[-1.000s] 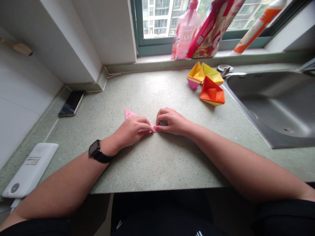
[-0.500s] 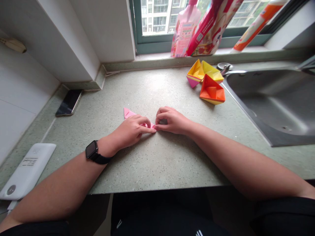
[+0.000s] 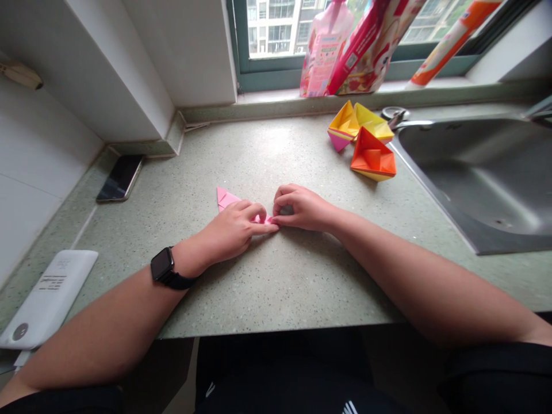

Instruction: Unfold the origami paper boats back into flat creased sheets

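A folded piece of pink origami paper (image 3: 226,198) lies on the speckled counter, its left point sticking out and its middle hidden under my left hand (image 3: 235,230). That hand presses on the paper from above, the index finger stretched toward the paper's right tip and the other fingers curled. My right hand (image 3: 302,208) pinches that right tip between thumb and index finger, the rest of its fingers curled in. A black smartwatch (image 3: 162,265) is on my left wrist.
Folded paper boats (image 3: 373,158) in orange and yellow stand at the back right, beside a steel sink (image 3: 478,195). A phone (image 3: 119,178) and a white power bank (image 3: 49,299) lie at left. Pouches (image 3: 328,54) and an orange-white tube (image 3: 452,43) line the windowsill.
My left index finger has slid slightly right along the lower edge of the pink paper. My right hand keeps its pinch at the tip. The view has shifted a little.
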The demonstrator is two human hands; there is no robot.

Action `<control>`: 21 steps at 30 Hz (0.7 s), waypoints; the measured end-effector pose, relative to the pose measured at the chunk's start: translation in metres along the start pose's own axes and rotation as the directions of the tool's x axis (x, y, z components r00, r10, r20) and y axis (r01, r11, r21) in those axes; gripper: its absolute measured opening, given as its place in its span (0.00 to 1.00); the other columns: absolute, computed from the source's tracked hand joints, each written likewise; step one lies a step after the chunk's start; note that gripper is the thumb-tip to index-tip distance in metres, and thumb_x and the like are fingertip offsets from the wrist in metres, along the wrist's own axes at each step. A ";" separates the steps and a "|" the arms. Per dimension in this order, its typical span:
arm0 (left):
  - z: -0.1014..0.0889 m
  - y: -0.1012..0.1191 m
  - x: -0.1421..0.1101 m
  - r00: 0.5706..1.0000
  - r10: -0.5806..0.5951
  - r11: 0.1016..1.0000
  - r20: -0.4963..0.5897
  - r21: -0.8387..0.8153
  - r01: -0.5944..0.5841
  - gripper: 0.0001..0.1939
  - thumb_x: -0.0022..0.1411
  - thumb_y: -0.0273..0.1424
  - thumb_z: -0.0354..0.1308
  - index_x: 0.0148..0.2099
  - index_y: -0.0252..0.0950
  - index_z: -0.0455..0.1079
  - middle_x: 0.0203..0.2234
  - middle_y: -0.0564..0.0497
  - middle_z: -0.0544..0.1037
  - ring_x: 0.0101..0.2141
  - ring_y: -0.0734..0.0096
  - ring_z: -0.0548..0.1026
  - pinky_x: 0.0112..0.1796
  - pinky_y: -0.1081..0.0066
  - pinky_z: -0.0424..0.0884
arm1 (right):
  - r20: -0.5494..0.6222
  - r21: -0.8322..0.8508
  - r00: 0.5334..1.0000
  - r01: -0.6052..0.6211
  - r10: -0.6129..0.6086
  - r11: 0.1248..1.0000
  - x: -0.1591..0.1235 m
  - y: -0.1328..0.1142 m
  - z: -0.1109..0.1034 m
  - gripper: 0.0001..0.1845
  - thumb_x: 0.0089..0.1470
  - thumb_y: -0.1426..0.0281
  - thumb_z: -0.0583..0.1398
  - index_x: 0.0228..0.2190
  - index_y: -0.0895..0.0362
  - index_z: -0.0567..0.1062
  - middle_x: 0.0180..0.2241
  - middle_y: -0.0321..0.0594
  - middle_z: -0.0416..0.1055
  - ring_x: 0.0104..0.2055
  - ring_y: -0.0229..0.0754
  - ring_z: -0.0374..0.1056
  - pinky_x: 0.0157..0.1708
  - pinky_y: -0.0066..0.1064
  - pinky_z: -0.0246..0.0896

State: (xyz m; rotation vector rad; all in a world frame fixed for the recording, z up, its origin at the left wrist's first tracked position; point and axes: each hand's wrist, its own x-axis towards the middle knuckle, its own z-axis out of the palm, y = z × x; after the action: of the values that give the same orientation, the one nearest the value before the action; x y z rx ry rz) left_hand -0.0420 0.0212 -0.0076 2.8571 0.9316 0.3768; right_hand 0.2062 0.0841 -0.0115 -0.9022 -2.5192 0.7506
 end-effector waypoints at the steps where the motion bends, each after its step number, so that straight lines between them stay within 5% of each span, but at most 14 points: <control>1: 0.000 0.000 0.000 1.000 -0.001 1.000 0.008 0.014 0.001 0.25 0.72 0.20 0.55 0.62 0.51 0.78 0.45 0.47 0.77 0.43 0.62 0.72 0.48 0.61 0.70 | 0.002 0.002 1.000 -0.001 0.001 1.000 0.000 0.000 0.000 0.09 0.59 0.65 0.71 0.28 0.54 0.81 0.37 0.41 0.76 0.42 0.45 0.71 0.47 0.38 0.64; 15: -0.007 0.017 0.005 0.994 -0.028 0.994 0.106 0.109 0.016 0.25 0.70 0.25 0.56 0.67 0.43 0.74 0.51 0.41 0.75 0.49 0.54 0.70 0.55 0.53 0.70 | 0.026 0.006 0.999 -0.029 0.029 1.000 0.004 -0.002 -0.002 0.08 0.58 0.67 0.71 0.27 0.54 0.82 0.36 0.40 0.76 0.41 0.44 0.71 0.46 0.36 0.63; 21: -0.021 0.018 0.003 0.997 -0.020 1.000 0.077 -0.016 0.022 0.21 0.66 0.25 0.55 0.58 0.39 0.80 0.48 0.42 0.78 0.47 0.56 0.74 0.51 0.58 0.74 | 0.038 0.018 0.999 -0.039 0.039 0.999 0.004 -0.003 -0.003 0.08 0.58 0.66 0.72 0.29 0.54 0.83 0.36 0.41 0.76 0.42 0.44 0.71 0.47 0.36 0.63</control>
State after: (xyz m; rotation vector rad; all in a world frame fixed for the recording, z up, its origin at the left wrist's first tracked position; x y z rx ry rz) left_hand -0.0348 0.0088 0.0161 2.8226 0.9393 0.2689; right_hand 0.2035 0.0854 -0.0064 -0.9420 -2.5295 0.8094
